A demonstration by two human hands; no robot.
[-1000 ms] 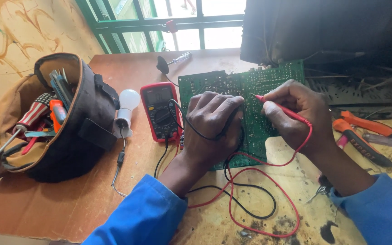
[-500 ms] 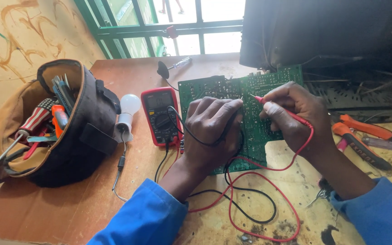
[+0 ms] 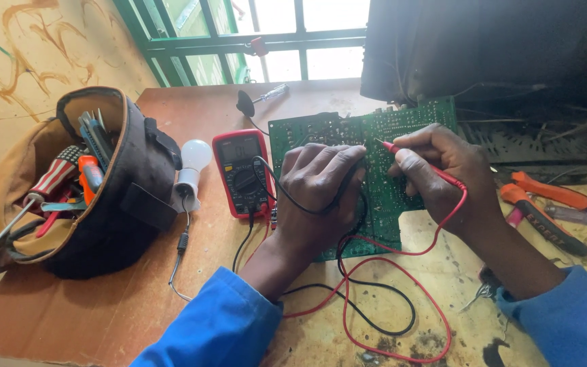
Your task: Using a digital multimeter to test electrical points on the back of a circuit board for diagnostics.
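A green circuit board (image 3: 307,132) lies flat on the wooden table (image 3: 123,299). My left hand (image 3: 314,187) rests on the board, closed around a black test probe whose black lead (image 3: 375,306) loops toward me. Over the board's middle, my right hand (image 3: 443,173) pinches a red test probe (image 3: 412,158) like a pen, tip touching the board. Its red lead (image 3: 409,272) curls across the table. Both leads run to a red multimeter (image 3: 241,171) just left of the board.
A dark tool bag (image 3: 96,197) full of screwdrivers sits at the left. A white bulb on a wire (image 3: 191,163) lies beside it. Orange-handled pliers (image 3: 545,204) lie at the right. A dark appliance casing (image 3: 484,47) stands behind the board, and a screwdriver (image 3: 270,95) lies near the window.
Both hands stay on the board with the probes. The red probe tip has shifted slightly on the board, and the view has tilted a little.
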